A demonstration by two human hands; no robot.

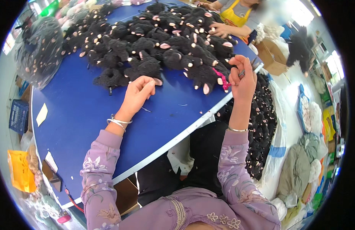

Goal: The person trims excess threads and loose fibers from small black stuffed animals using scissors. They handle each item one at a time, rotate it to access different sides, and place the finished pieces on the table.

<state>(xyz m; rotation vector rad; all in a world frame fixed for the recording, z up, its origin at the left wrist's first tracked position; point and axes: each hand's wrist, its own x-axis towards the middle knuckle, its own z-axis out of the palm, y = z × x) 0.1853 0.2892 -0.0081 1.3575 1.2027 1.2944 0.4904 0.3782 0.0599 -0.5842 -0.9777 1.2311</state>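
Note:
My left hand (138, 93) is over the blue table, its thumb and fingers pinched together. The fingertips are beside the pink ear of a black plush toy (144, 69); whatever they hold is too small to make out. Above the table's right edge, my right hand (243, 78) is raised with its fingers curled around small metal scissors (255, 62), whose blades point up and to the right. A bright pink strip (222, 79) hangs beside that hand, in front of another black plush toy (204, 78) with pink-lined ears.
A large heap of black plush toys (147, 32) covers the far table (81, 115). Across it, a co-worker's hand (220, 30) touches the heap. A sack of black plush pieces (262, 126) stands right of my legs, a stuffed clear bag (39, 53) at left, a cardboard box (270, 57) behind.

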